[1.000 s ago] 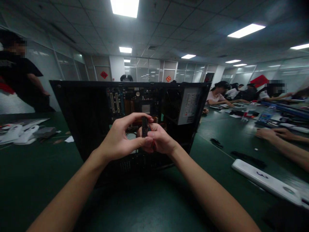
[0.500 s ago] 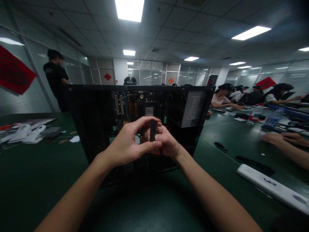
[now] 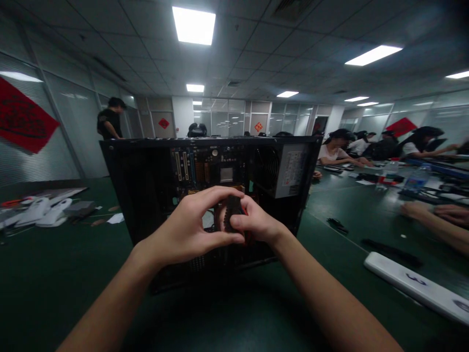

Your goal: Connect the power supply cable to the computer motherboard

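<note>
In front of the open computer case [image 3: 120,195], both hands are on a small black block with a notched edge [image 3: 231,213], its exact kind unclear. My right hand [image 3: 258,221] pinches it, thumb laid over its near face. My left hand [image 3: 185,225] curves round it, fingers along the top and thumb underneath, and is closed on it. A bit of red shows behind the block by my right fingers. Inside the case, beyond my hands, are the motherboard [image 3: 198,168] and, at upper right, the power supply [image 3: 293,171]. My wrists and hands cover the lower board.
A white power strip [image 3: 414,281] and black cables [image 3: 392,252] lie to the right on the green table [image 3: 330,278]. Further off are plastic bottles [image 3: 417,178] and another person's hands [image 3: 417,210]. White items [image 3: 54,212] and a grey box [image 3: 80,209] lie at left.
The block has turned in my hands, so more of its broad face and notched edge shows, with red behind it. The view has tilted slightly upward.
</note>
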### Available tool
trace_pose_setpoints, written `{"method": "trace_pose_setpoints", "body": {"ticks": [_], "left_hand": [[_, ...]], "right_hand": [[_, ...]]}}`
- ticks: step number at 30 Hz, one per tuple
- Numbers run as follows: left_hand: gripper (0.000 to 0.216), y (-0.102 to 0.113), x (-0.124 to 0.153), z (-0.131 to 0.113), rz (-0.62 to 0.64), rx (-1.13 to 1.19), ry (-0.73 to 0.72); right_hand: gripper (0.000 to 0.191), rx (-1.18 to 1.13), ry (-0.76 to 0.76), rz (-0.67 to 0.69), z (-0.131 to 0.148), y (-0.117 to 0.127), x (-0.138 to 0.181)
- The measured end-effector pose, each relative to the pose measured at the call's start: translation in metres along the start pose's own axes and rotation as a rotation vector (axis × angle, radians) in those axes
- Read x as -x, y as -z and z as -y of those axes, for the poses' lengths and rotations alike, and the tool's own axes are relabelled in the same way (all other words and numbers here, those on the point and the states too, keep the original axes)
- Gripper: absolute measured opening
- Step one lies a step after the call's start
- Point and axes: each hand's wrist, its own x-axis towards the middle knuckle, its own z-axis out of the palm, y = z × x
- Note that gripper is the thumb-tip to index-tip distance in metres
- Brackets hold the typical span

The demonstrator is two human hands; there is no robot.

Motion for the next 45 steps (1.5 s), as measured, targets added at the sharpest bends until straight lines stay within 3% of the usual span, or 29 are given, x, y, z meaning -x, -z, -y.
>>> {"method": "trace_pose_setpoints", "body": {"ticks": [3,7,9,14,19,31,40,45], "left_hand": [[0.055,0.0,0.0,0.001,-0.026,-0.025,-0.049],[0.041,-0.001,0.001,0.001,-0.014,-0.059,-0.109],[0.046,-0.001,0.002,-0.001,0.0,-0.087,-0.123],[0.057,0.006,0.006,-0.005,0.022,-0.196,-0.107],[0.059,0.014,0.009,-0.006,0.019,-0.345,-0.104],[0.051,0.011,0.005,-0.009,-0.061,-0.658,-0.35],[0.05,0.011,0.005,-0.002,-0.002,-0.77,-0.382],[0.053,0.01,0.007,0.002,0.023,-0.731,-0.323]], "right_hand": [[0.049,0.209,-0.024,-0.008,0.014,0.002,0.004],[0.039,0.408,-0.046,0.079,0.034,0.004,0.009],[0.03,0.385,-0.007,0.089,0.04,0.003,0.01],[0.026,0.318,0.021,-0.042,0.046,-0.008,0.008],[0.026,0.453,0.047,-0.158,0.055,-0.018,0.01],[0.023,0.485,0.06,-0.041,0.058,-0.017,0.01],[0.022,0.49,-0.066,-0.039,0.057,-0.02,0.01],[0.02,0.43,-0.064,-0.068,0.05,-0.016,0.006]]}}
